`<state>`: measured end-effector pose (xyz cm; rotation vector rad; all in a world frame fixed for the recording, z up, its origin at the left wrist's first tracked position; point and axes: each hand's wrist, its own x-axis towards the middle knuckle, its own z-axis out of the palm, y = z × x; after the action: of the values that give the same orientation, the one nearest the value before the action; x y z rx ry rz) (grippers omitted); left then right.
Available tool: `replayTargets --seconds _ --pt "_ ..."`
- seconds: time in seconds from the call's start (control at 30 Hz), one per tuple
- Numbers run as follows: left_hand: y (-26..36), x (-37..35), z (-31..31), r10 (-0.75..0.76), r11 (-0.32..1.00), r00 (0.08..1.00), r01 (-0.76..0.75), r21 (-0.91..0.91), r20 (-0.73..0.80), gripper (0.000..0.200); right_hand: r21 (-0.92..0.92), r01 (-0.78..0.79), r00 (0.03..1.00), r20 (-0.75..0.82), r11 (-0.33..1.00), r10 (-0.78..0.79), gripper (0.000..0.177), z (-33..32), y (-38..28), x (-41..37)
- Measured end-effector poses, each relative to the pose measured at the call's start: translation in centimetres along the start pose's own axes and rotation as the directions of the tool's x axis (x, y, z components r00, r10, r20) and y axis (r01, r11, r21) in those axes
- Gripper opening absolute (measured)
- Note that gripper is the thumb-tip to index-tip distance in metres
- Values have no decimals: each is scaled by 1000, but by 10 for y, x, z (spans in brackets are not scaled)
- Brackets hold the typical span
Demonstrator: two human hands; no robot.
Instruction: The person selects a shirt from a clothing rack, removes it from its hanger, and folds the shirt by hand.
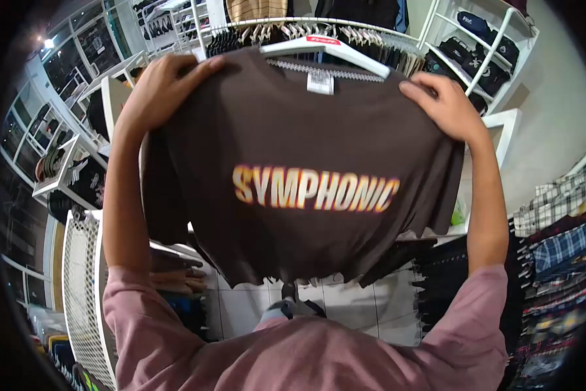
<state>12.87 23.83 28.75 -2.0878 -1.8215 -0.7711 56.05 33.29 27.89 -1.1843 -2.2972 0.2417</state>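
A dark brown T-shirt (306, 137) with "SYMPHONIC" across its chest is spread out in front of me, hanging on a white hanger (293, 47) with a red label. Its left-side shoulder is gripped by my left hand (165, 85), thumb along the fabric near the collar. At the opposite shoulder, my right hand (443, 104) pinches the cloth with its fingers curled over the top. A white tag (320, 82) shows inside the neck. The shirt's lower hem hangs loose above the floor.
Behind the shirt, a rail (364, 29) carries many hung clothes. White shelves (482, 55) with folded garments stand at the back right. Plaid shirts (567, 241) hang at the right, and a white mesh panel (83, 293) stands at the left. The floor is tiled (351, 306).
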Motion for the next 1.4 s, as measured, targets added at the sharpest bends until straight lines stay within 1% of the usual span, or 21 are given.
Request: replayTargets --seconds 0.07,0.13,0.2,0.27,0.33,0.4,0.47,0.57,0.67,0.7,0.77,0.83,0.97,1.03,1.07,1.13,1.17,1.2,1.27,1.3,1.4 --pt "-28 55 33 -91 988 988 106 -115 128 66 -51 -10 1000 14 999 11 52 17 32 60" --pt "-69 88 103 -125 982 988 137 -133 91 77 -40 -22 999 -41 999 20 53 68 82 104" --pt "-82 88 156 -170 973 972 192 -127 160 79 -107 -126 990 -71 986 119 53 123 100 113" --pt "-91 74 207 -209 971 961 226 -79 182 77 -119 -178 983 -55 977 173 51 177 127 109" --pt "-101 56 249 -201 968 961 224 -110 191 75 -175 -157 987 -56 972 149 50 220 149 98" --pt "-101 44 268 -231 962 937 261 -85 262 72 -151 -177 984 -23 973 175 49 248 163 94" --pt "-112 37 294 -238 961 943 263 -83 232 71 -151 -184 983 -10 971 184 48 260 166 96" --pt "-119 33 315 -255 961 942 272 -50 220 71 -217 -123 992 -18 968 122 44 273 171 102" --pt "-123 31 328 -212 977 953 213 21 216 70 -178 -79 997 13 981 83 41 289 179 112" --pt "-121 30 330 -215 976 961 214 22 176 68 -124 -88 996 3 988 89 40 293 178 117" --pt "-121 27 332 -216 976 962 215 22 168 67 -31 -110 994 0 993 110 39 302 172 128" --pt "-118 25 333 -201 979 974 203 -11 107 65 -20 -96 995 -16 995 96 40 306 155 139" --pt "-120 24 330 -236 969 960 244 -37 149 64 -1 -101 992 -78 995 101 39 324 137 155" --pt "-126 20 331 -206 957 976 217 -194 73 63 5 -117 988 -106 993 117 33 327 129 156" --pt "-131 19 331 -209 956 975 220 -194 76 63 5 -118 988 -101 993 118 33 329 129 155" --pt "-145 25 330 -329 786 917 398 -474 226 61 32 -134 981 -136 990 137 35 331 133 152" --pt "-153 25 337 -345 708 909 416 -571 234 57 18 -153 981 -120 988 154 36 330 134 151" --pt "-157 24 340 -349 706 907 420 -570 236 57 18 -152 982 -115 988 153 36 329 133 148" --pt "-164 23 348 -290 720 917 398 -569 274 49 22 -114 990 -79 993 115 37 323 132 145" --pt "-162 23 349 -301 681 916 401 -612 265 41 21 -113 990 -78 993 114 37 320 132 143" --pt "-161 23 353 -335 669 911 409 -621 239 34 41 -107 993 -35 993 109 38 310 132 134"
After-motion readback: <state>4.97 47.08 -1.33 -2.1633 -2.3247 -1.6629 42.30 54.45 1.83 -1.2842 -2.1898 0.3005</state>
